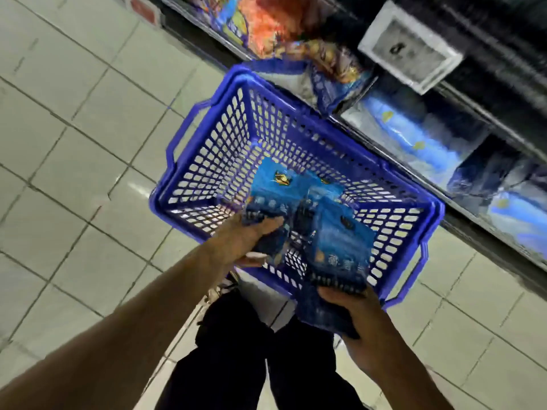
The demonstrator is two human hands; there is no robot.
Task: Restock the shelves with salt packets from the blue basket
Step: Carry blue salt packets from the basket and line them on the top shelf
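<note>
Blue plastic makes up the basket, which sits on the pale tiled floor right beside the shelves. Its sides are full of little holes. Seen from the head camera, blue salt packets lie flat on the bottom of the basket.

The left hand reaches over the near edge of the basket. Its fingers and thumb are curled round one dark blue packet and hold it above the basket floor.

The right hand is at the near right corner of the basket. Its fingers are curled under a small bunch of packets and grip them at the lower end.

More blue bags lie on the low shelf. Dark trouser legs show below the hands. Everything is a bit blurry.
</note>
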